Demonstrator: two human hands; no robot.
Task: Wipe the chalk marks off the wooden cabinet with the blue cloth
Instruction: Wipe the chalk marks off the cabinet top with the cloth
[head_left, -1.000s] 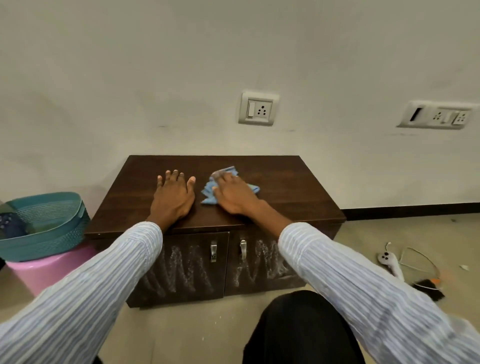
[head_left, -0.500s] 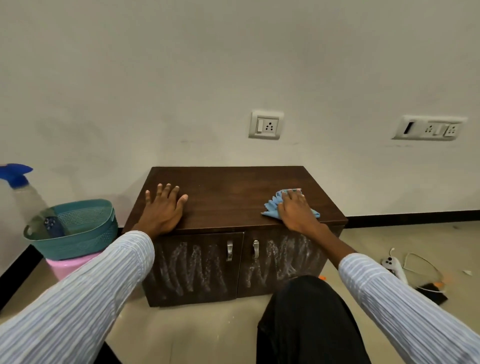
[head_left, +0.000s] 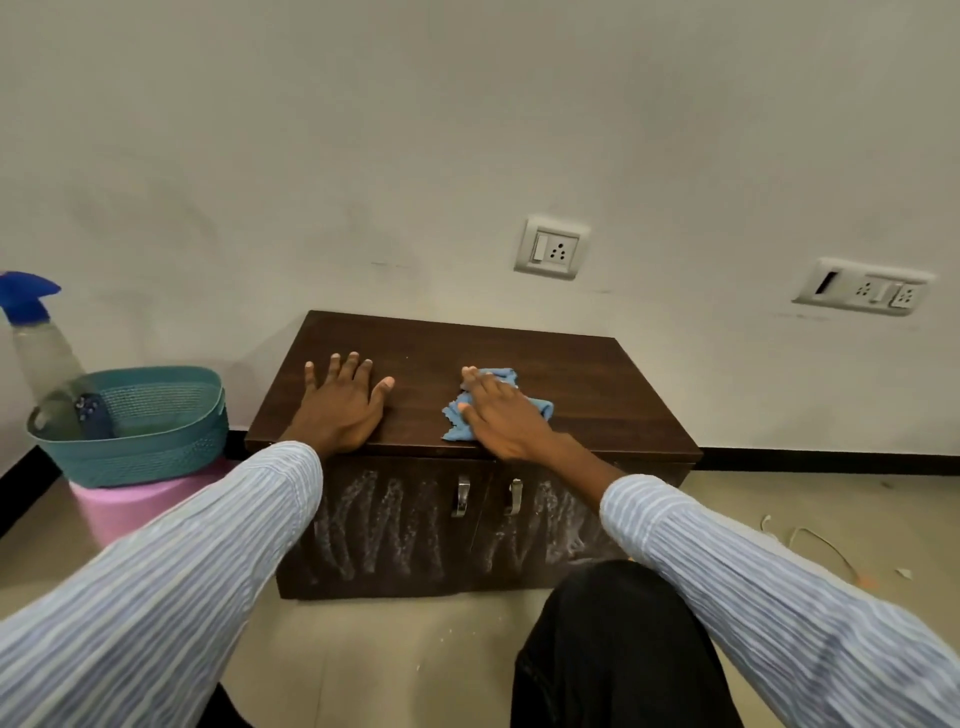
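A low dark wooden cabinet (head_left: 597, 374) stands against the wall. Its top looks free of chalk, while white zigzag chalk marks (head_left: 387, 525) cover both front doors. My right hand (head_left: 506, 415) presses flat on the crumpled blue cloth (head_left: 540, 406) near the middle of the top, close to the front edge. My left hand (head_left: 340, 408) lies flat with fingers spread on the left part of the top, holding nothing.
A teal basket (head_left: 156, 441) with a spray bottle (head_left: 36, 343) in it sits on a pink stool (head_left: 124, 506) to the left. Two metal door handles (head_left: 462, 496) are on the cabinet front. Cables (head_left: 821, 545) lie on the floor at right. My dark-trousered knee (head_left: 613, 649) is in front.
My right hand slid the cloth from the top's right front corner back toward the middle. The left hand stayed flat. The view shifted to the left.
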